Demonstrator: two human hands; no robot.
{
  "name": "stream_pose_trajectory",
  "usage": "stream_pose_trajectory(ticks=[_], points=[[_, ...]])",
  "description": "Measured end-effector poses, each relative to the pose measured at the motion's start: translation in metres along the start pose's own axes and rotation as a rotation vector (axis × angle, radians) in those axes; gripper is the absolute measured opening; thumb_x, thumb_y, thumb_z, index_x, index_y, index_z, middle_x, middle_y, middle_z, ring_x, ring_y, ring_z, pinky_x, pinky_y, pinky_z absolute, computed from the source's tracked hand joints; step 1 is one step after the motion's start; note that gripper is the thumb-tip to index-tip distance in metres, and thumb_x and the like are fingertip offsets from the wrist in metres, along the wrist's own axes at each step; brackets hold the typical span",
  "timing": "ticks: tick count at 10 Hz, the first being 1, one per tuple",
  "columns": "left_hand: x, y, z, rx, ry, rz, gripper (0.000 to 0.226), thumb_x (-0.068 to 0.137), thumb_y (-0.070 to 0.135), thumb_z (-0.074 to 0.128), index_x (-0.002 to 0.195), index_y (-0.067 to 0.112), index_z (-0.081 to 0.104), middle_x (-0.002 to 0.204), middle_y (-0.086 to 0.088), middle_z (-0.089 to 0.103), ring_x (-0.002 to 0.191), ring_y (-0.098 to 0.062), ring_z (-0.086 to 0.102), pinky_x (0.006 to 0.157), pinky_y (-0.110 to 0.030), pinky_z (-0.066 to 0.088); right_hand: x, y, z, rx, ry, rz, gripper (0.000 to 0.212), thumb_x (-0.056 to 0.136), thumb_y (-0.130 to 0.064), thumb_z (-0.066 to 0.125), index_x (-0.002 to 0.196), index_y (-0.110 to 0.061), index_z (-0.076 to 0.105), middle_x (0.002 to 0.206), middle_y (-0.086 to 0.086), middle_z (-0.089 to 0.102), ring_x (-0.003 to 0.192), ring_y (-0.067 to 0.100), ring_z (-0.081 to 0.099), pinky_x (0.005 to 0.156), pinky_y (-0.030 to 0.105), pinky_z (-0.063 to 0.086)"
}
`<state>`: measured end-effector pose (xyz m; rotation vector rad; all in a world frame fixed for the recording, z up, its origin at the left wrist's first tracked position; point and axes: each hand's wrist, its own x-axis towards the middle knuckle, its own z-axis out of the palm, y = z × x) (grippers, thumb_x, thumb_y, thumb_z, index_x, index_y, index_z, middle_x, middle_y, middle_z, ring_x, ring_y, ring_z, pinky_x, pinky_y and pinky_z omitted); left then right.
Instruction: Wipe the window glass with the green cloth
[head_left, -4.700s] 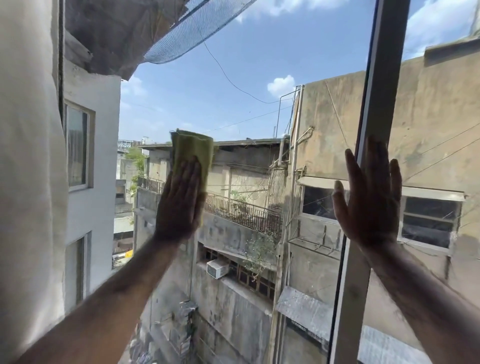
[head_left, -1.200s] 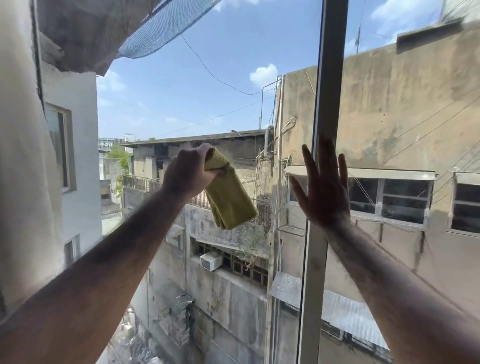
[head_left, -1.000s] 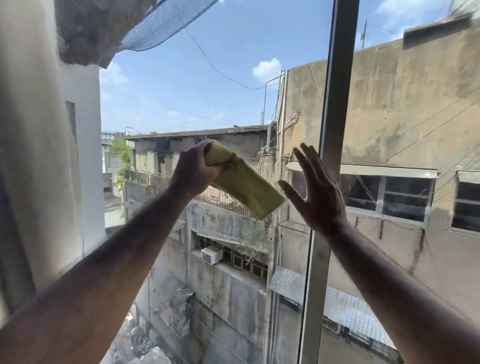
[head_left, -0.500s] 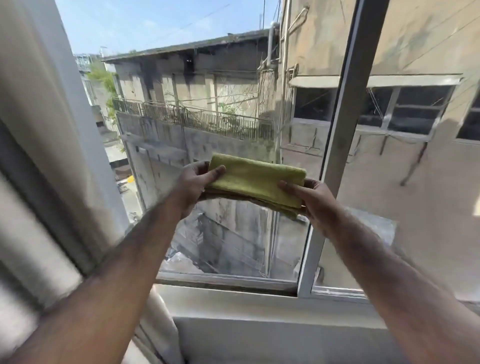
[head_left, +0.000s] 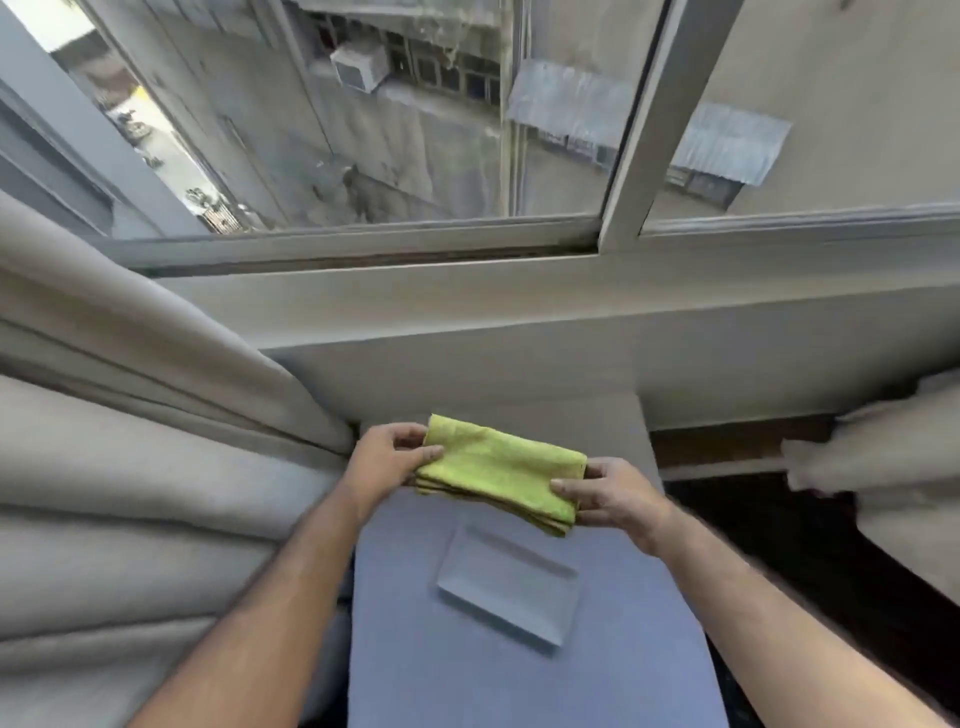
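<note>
The green cloth is folded into a flat rectangle and held level above a blue-grey table surface. My left hand pinches its left end and my right hand pinches its right end. The window glass is far above the hands, at the top of the view, with a white vertical frame bar dividing two panes. Neither hand touches the glass.
A shallow rectangular grey tray lies on the table just below the cloth. A beige curtain hangs in folds at the left, another piece at the right. The white sill ledge runs under the window.
My left hand took the cloth off the glass, my right hand left the frame and gripped the other end. Both hands have come down from the window to above the table.
</note>
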<state>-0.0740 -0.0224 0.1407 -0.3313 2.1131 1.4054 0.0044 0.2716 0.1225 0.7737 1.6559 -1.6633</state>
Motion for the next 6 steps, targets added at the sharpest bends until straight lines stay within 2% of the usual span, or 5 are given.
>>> stream_pose_trajectory(ticks=[1, 2, 4, 5, 6], points=[[0.029, -0.084, 0.036, 0.146, -0.055, -0.074, 0.028, 0.091, -0.005, 0.073, 0.118, -0.011, 0.07, 0.097, -0.018, 0.07, 0.068, -0.012, 0.065, 0.059, -0.017, 0.056, 0.039, 0.089, 0.01, -0.025, 0.051, 0.13, 0.026, 0.095, -0.007, 0.079, 0.12, -0.003, 0.076, 0.103, 0.013, 0.079, 0.088, 0.024, 0.075, 0.084, 0.036, 0.067], [0.053, -0.153, 0.064, 0.326, -0.14, -0.078, 0.021, 0.089, 0.005, 0.079, 0.11, 0.004, 0.079, 0.091, -0.008, 0.076, 0.079, -0.016, 0.065, 0.063, -0.016, 0.054, 0.069, 0.16, 0.018, -0.099, 0.118, 0.205, 0.015, 0.09, -0.015, 0.085, 0.102, -0.01, 0.078, 0.09, 0.009, 0.076, 0.075, 0.018, 0.069, 0.069, 0.028, 0.057], [0.078, -0.23, 0.099, 0.703, -0.159, -0.1, 0.022, 0.083, 0.034, 0.084, 0.097, 0.019, 0.078, 0.096, -0.001, 0.076, 0.092, -0.022, 0.07, 0.084, -0.035, 0.056, 0.114, 0.23, 0.032, -0.542, 0.242, 0.282, 0.037, 0.082, -0.044, 0.089, 0.07, -0.02, 0.062, 0.092, 0.013, 0.08, 0.087, 0.031, 0.078, 0.075, 0.041, 0.064], [0.077, -0.233, 0.113, 1.082, -0.208, 0.017, 0.026, 0.09, 0.045, 0.073, 0.092, 0.021, 0.066, 0.103, -0.003, 0.072, 0.1, -0.029, 0.069, 0.075, -0.035, 0.05, 0.121, 0.227, 0.031, -0.947, 0.284, 0.31, 0.042, 0.087, -0.064, 0.074, 0.097, -0.024, 0.07, 0.11, 0.003, 0.074, 0.102, 0.028, 0.074, 0.072, 0.033, 0.051], [0.077, -0.215, 0.114, 1.197, -0.155, 0.093, 0.034, 0.092, 0.051, 0.069, 0.103, 0.02, 0.061, 0.112, -0.004, 0.069, 0.106, -0.032, 0.069, 0.081, -0.038, 0.052, 0.119, 0.2, 0.025, -1.103, 0.354, 0.22, 0.045, 0.094, -0.062, 0.067, 0.11, -0.02, 0.068, 0.115, 0.003, 0.073, 0.099, 0.028, 0.07, 0.072, 0.031, 0.045]])
